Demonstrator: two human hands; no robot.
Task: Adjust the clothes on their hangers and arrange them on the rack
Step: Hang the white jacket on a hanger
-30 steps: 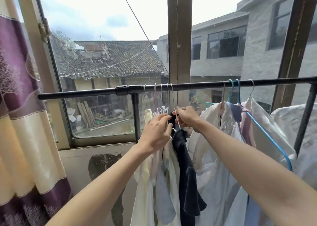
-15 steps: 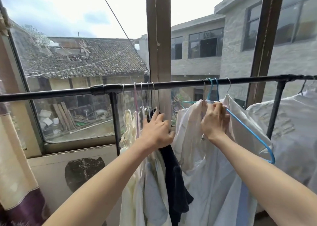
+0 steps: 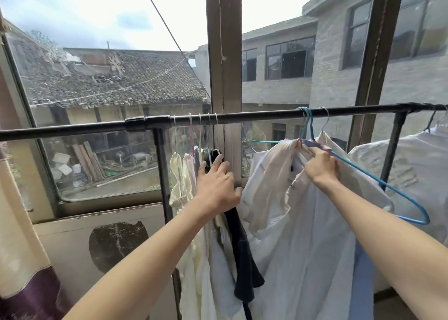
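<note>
I see left hand (image 3: pixel 217 186) flat, fingers spread on hanging dark navy garment (image 3: pixel 238 242) | right hand (image 3: pixel 321 168) fingers pinching white cotton shirt (image 3: pixel 303 222) collar | black metal rack rail (image 3: pixel 254 117)

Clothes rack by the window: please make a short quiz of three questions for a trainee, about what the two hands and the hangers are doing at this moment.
1. True or false: the left hand rests on the dark garment in the bunched group of clothes.
2. What does the right hand grip?
A. the black rail
B. the collar area of a white shirt
C. the curtain
3. Fill in: the blue hanger hangs from the ____ with its lower arm sticking out bare to the right.

Key
1. True.
2. B; the fingers pinch fabric just below the hooks.
3. Rail.
</note>
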